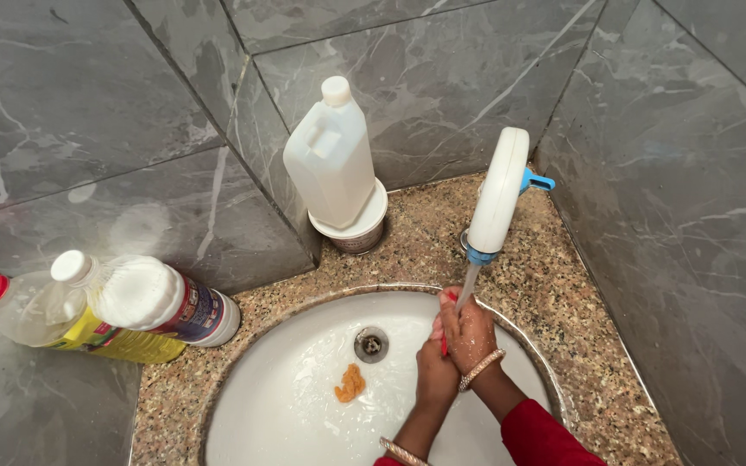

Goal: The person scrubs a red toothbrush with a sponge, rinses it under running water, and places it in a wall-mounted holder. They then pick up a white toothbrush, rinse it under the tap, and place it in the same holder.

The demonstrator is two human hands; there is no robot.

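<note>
Two hands meet over the round white ceramic basin (304, 406) I am watching from afar: the left hand (435, 369) and the right hand (470, 332) are pressed together under the thin stream falling from the white plastic tap with blue fittings (498, 194). Something slim and red (444, 345) shows between them, though I cannot tell what it is. An orange scrap (350, 382) lies near the metal drain (371, 344), so I judge the rinsing is under way, with the basin not yet cleared. On the speckled granite counter (554, 293) a yellow bottle with a red cap (62, 324) and a white bottle (153, 298) lie on the left side. Farther back, a white plastic jug (331, 164) stands on a round tub (363, 229) in the tiled corner.
</note>
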